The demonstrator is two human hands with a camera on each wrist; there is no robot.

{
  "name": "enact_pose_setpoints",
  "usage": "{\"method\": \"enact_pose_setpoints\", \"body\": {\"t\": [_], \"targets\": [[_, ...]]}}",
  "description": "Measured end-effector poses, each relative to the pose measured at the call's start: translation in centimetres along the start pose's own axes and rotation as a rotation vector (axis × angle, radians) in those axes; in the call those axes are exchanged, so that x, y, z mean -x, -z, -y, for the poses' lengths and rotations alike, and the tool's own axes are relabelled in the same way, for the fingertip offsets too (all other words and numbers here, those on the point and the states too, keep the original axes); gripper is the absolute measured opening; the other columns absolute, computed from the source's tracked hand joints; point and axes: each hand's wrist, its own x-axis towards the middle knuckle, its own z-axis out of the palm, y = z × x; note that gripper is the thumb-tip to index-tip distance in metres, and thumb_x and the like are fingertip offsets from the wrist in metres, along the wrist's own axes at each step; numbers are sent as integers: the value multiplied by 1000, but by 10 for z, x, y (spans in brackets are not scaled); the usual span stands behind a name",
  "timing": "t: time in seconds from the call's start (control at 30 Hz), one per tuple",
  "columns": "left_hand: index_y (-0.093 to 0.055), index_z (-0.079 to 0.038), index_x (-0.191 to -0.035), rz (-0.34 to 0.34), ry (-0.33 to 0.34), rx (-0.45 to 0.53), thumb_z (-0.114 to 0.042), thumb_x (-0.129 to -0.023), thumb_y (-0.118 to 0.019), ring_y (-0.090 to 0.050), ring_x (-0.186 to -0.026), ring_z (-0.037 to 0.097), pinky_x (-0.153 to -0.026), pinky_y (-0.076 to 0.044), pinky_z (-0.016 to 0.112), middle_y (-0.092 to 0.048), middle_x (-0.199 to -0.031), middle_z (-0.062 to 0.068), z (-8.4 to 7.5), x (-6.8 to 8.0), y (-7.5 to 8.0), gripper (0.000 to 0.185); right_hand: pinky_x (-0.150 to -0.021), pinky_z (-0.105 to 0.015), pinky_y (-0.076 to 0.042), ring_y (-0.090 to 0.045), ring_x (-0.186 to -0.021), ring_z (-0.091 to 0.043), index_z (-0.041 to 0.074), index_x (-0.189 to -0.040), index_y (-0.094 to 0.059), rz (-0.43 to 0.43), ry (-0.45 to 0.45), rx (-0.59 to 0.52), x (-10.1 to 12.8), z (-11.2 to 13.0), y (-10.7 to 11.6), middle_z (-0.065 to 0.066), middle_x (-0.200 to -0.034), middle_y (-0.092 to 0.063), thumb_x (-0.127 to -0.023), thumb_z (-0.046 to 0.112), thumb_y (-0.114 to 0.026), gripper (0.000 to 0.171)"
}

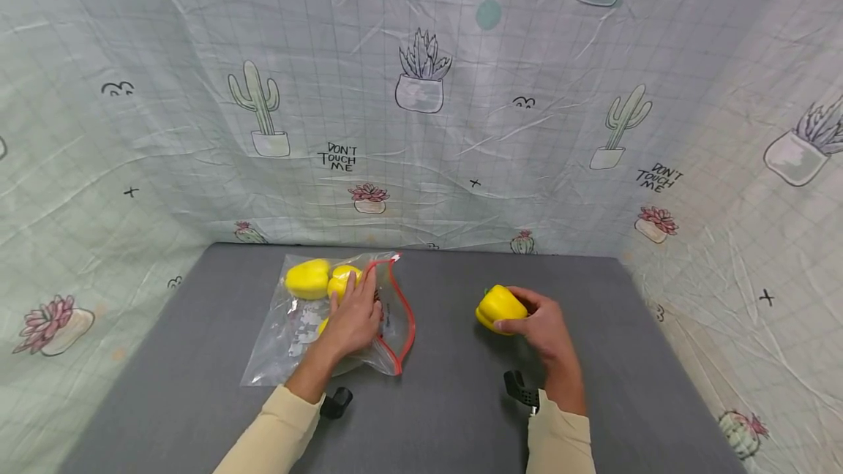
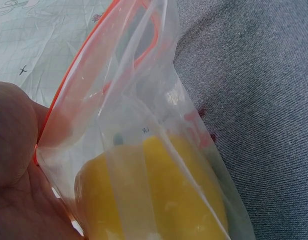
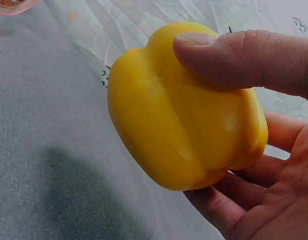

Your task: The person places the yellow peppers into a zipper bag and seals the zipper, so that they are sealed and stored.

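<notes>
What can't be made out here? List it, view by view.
- Head view: the left hand lies over the zip bag, hiding part of the yellow peppers inside; their full count is unclear.
- Left wrist view: the bag's printing is blurred, and the lower frame edge cuts off the pepper.
- Right wrist view: the right hand covers the back of the held pepper.

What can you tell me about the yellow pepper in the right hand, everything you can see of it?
The yellow bell pepper is smooth, glossy and lobed, with shallow grooves between the lobes; it looks whole and unmarked. The right hand holds it on the right side of the grey table, apart from the bag. The thumb presses on its top side and the fingers curl under it. Whether it touches the table cannot be told.
</notes>
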Motion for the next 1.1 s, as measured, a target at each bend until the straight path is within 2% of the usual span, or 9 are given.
{"method": "enact_pose_setpoints", "body": {"t": [0.33, 0.87, 1.1], "targets": [[-12, -7, -168, -2, -3, -1, -22, -107, -44, -1, -165, 39, -123, -4, 77, -17, -176, 13, -1, 1, 0, 70, -94, -29, -51, -61, -115, -29, 4, -141, -64, 26, 2, -7, 0, 3, -8, -19, -140, -65, -72, 3, -91, 75], [-12, -7, -168, 0, -11, 0, -21, -108, -45, -1, -165, 40, -123, -5, 78, -18, -176, 14, 0, 2, 0, 70, -93, -28, -51, -62, -113, -28, 1, -139, -65, 73, 28, -15, 0, 6, -26, -21, -138, -66, -69, 0, -91, 74], [-12, -7, -168, -1, -17, -3, -22, -108, -45, -1, -165, 39, -123, -5, 78, -18, -176, 14, 0, 2, 0, 71, -97, -35, -51, -62, -117, -31, 2, -139, -65, 95, 30, -9, 0, 7, -35, -19, -140, -65, -69, 0, -92, 75]]}}
